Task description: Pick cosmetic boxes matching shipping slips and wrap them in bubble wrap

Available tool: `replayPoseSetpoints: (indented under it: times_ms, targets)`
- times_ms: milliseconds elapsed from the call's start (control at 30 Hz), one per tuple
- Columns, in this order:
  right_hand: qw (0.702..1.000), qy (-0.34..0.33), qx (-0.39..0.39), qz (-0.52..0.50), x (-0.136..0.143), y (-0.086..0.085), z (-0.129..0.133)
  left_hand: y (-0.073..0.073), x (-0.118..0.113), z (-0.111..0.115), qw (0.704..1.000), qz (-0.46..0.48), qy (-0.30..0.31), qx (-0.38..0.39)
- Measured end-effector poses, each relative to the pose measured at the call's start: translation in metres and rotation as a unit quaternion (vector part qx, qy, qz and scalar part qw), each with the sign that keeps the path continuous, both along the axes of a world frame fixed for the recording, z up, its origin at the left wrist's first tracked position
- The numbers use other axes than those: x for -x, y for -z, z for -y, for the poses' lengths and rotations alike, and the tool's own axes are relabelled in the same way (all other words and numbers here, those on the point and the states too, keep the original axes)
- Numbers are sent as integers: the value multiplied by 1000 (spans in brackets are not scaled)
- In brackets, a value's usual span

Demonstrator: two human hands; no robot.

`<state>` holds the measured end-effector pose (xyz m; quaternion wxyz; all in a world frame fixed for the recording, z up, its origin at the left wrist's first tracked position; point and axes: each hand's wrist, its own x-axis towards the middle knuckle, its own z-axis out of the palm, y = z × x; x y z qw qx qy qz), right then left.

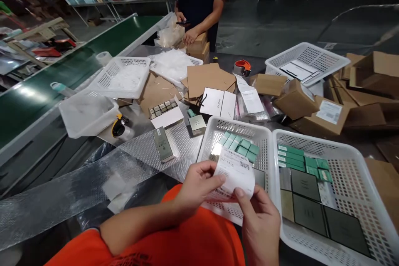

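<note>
Left hand (200, 182) and right hand (261, 216): a printed sheet (234, 169) is pinched by both | curled, it is held over a white basket (265, 156) of green boxes (249, 148) | reading is presumably under way, small print too blurred to confirm | a flatter hold is called for

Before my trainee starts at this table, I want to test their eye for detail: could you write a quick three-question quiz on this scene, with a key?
1. What do the left hand and right hand hold together?
2. True or false: the orange tape dispenser is farther from the hands than the green boxes.
3. Of the near left basket and near right basket, which holds green boxes? A: left only; B: right only; C: both.

Key: 1. A printed paper sheet; 2. True; 3. C.
</note>
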<state>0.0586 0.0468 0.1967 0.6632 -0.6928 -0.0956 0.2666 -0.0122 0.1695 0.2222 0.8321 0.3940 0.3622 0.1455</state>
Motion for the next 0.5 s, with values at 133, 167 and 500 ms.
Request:
replayPoseSetpoints:
  times_ms: [133,167,500]
  targets:
    - [1000,2,7,6,-4,4,2,0,-2,1,1000,1,-9,20]
    - [1000,1,6,3,-5,6,2,0,-3,1,1000,4,-11,26]
    - [1000,-12,-8,11,-10,5,-2,0,-7,1,999,7,-15,34]
